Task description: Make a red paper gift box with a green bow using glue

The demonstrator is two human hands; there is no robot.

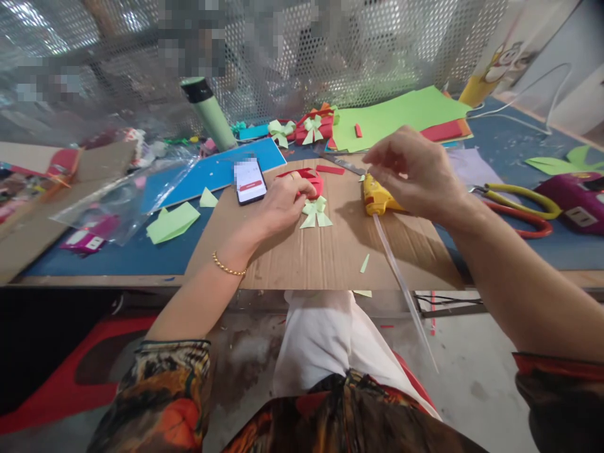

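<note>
My left hand (285,200) rests on the cardboard with its fingers closed on a small red folded-paper piece (315,184), partly hidden beneath them. A light green paper bow (316,214) lies just below those fingertips. Over a yellow glue gun (374,196) hovers my right hand (409,170), fingers curled in toward the thumb; anything between the fingertips is too small to make out. The gun lies on the cardboard, and a long clear glue stick (401,277) extends from it past the table's front edge.
Under the work lies a cardboard sheet (278,261). A phone (249,180) is left of my left hand. Finished red pieces with green bows (312,129) and green paper sheets (391,116) lie behind. Scissors (519,211) lie right; a green bottle (210,113) stands at the back.
</note>
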